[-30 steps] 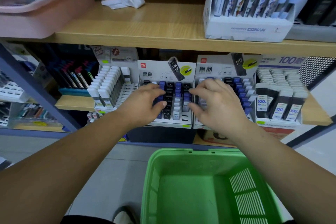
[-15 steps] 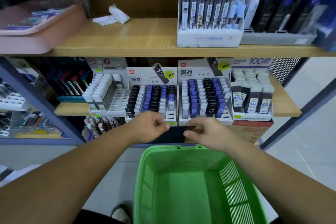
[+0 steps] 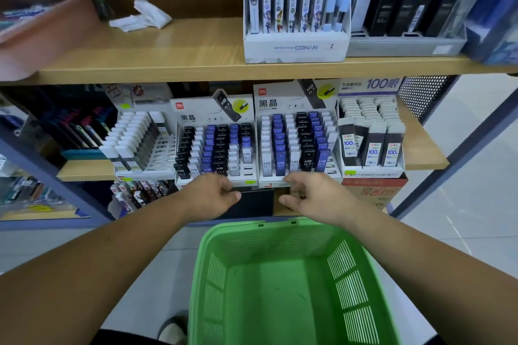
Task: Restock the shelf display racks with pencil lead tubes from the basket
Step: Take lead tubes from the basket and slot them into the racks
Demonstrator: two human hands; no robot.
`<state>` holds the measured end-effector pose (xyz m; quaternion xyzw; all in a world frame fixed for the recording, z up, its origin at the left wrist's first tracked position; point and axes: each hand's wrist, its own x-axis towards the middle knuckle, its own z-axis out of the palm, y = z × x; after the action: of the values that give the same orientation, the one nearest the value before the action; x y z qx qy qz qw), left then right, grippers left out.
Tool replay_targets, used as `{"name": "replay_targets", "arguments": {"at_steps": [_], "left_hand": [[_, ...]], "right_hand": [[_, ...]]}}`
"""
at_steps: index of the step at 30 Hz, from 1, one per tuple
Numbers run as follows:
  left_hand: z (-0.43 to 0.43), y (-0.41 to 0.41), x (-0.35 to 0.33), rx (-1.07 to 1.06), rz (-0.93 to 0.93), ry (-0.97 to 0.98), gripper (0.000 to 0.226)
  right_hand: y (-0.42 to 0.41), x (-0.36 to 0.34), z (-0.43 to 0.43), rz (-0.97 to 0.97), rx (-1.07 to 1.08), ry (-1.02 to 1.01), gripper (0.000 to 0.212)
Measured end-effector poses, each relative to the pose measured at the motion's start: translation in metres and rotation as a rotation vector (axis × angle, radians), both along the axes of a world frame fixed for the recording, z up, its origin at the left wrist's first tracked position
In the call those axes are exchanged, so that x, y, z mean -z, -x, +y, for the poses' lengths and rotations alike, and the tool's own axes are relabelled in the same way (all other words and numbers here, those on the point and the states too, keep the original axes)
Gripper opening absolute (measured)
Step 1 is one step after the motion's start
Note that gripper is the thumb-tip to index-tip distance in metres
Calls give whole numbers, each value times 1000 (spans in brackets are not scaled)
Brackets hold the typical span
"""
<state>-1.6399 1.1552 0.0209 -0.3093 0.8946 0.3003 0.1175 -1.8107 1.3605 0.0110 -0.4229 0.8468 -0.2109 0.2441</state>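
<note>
Left hand: the left hand (image 3: 213,196) is at the front lip of the left white cardboard display rack (image 3: 215,109). Its fingers are curled and its thumb points right, and I cannot tell whether it has hold of anything.
Right hand: the right hand (image 3: 311,196) is below the right white cardboard display rack (image 3: 294,98), fingers curled. A small dark spot shows among them, and its grip cannot be made out.
Lead tubes: the black, blue and white pencil lead tubes (image 3: 280,145) fill both racks on the lower shelf, just above the hands.
Tube axis: they stand caps up and lean back, with the "HB 0.7" labels facing the viewer.
Basket: the green slotted plastic basket (image 3: 277,244) is below and between the forearms, and its bare floor shows.
Around: a black box (image 3: 256,202) sits between the hands. A rack of white-capped tubes (image 3: 140,143) stands to the left and a "100" tube rack (image 3: 370,145) to the right, with an orange carton (image 3: 372,190) under it.
Above: the wooden upper shelf (image 3: 168,64) holds a white Conan box (image 3: 294,47) and crumpled white paper (image 3: 143,18).
Hard to see: the fingertips of both hands are tucked under, and the basket's near end is cut off by the frame.
</note>
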Motion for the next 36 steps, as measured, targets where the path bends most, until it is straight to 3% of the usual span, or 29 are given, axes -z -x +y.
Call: {"name": "replay_targets", "arguments": {"at_steps": [7, 11, 19, 32, 36], "left_hand": [[0, -12, -14, -17, 74, 6, 46], [9, -10, -27, -36, 168, -40, 46], [39, -19, -68, 34, 324, 27, 40], [78, -26, -87, 60, 392, 13, 29], [82, -2, -77, 89, 387, -7, 28]], "right_hand": [[5, -20, 21, -13, 119, 225, 18], [7, -40, 33, -80, 151, 342, 18], [-20, -73, 55, -94, 31, 338, 22], [-26, -80, 67, -55, 82, 352, 16], [-3, -76, 73, -79, 213, 414, 13]]}}
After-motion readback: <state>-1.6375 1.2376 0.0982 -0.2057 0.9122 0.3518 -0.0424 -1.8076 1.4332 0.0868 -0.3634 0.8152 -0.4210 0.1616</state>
